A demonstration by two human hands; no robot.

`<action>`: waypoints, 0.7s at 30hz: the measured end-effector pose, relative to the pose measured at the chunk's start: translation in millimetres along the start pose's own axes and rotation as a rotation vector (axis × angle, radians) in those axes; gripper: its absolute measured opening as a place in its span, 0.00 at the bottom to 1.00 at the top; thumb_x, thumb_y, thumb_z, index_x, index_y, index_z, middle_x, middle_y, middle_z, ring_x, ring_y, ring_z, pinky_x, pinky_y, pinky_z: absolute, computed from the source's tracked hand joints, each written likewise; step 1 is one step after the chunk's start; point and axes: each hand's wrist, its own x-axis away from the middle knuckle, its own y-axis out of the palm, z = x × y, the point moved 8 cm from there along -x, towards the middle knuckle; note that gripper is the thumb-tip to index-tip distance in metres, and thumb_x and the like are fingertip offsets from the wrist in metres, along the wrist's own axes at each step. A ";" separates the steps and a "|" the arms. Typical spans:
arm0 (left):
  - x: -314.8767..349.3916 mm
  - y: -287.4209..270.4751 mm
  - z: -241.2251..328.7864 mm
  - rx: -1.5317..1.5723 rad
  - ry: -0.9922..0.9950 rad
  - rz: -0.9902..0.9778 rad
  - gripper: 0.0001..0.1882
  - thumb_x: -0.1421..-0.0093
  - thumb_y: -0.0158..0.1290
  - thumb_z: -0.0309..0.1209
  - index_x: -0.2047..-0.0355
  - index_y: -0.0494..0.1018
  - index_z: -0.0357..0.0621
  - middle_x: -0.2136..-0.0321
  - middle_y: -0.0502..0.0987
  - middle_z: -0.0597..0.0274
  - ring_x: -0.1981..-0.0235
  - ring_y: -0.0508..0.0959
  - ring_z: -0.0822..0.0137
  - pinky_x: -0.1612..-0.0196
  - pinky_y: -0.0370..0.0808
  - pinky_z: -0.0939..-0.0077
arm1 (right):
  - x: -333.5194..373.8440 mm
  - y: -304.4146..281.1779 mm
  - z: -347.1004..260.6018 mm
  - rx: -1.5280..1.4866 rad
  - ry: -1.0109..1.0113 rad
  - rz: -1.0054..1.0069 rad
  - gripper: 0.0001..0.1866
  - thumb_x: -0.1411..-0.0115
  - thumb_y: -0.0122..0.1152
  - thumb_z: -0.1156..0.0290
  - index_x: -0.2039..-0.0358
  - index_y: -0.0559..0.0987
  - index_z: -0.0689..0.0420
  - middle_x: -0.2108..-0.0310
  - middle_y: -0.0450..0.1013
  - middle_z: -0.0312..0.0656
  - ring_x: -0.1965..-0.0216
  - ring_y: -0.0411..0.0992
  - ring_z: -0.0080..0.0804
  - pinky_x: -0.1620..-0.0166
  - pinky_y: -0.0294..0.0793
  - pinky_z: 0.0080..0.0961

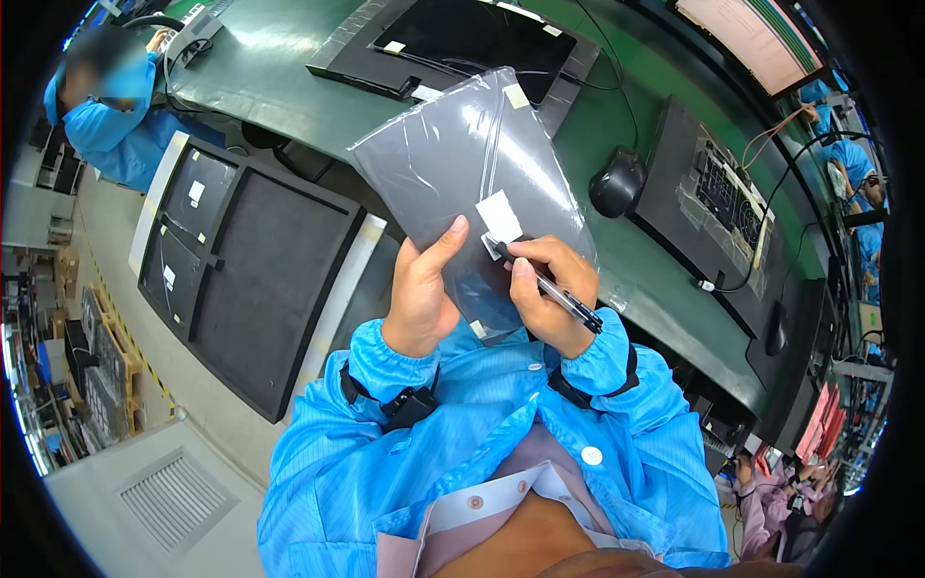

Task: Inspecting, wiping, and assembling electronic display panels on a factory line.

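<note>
A thin dark flat panel in clear plastic film (434,159) is tilted up in front of me. My left hand (422,294) grips its left lower edge, thumb on the front face and the other fingers partly hidden. White paper labels (497,216) are stuck near the panel's middle, with small pale tape tabs at its corners. In my right hand (557,279) is a pen (570,304), held in a writing grip. Its tip is at the lower small label, and whether it touches cannot be told.
Left of me stands a black foam tray (275,260) with wrapped panels in side compartments. On the green bench (289,91) are a dark framed screen (472,43), a black mouse (617,183) and a black foam block with cables (708,207). A co-worker in blue (120,130) sits far left.
</note>
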 end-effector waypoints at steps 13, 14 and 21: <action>33.2 -89.9 90.0 0.012 0.129 0.193 0.21 0.33 0.51 0.33 0.43 0.67 0.34 0.48 0.75 0.51 0.48 0.77 0.56 0.44 0.74 0.59 | 0.2 -65.2 -14.0 0.792 -0.061 -0.119 0.10 0.44 0.62 0.80 0.61 0.78 0.58 0.66 0.71 0.45 0.67 0.74 0.45 0.66 0.73 0.37; 40.7 -109.7 106.6 0.075 0.119 0.182 0.21 0.32 0.50 0.34 0.43 0.67 0.33 0.48 0.75 0.50 0.48 0.77 0.54 0.43 0.74 0.56 | 0.9 -71.9 -7.8 0.899 -0.015 -0.168 0.08 0.43 0.63 0.76 0.62 0.78 0.58 0.69 0.69 0.44 0.68 0.72 0.44 0.67 0.71 0.37; 47.5 -261.4 186.9 0.106 0.272 0.371 0.20 0.30 0.46 0.33 0.44 0.66 0.31 0.48 0.75 0.43 0.49 0.77 0.47 0.43 0.74 0.51 | 9.1 -85.2 7.5 1.013 -0.101 -0.126 0.11 0.42 0.64 0.73 0.58 0.79 0.58 0.73 0.68 0.42 0.73 0.70 0.42 0.70 0.68 0.37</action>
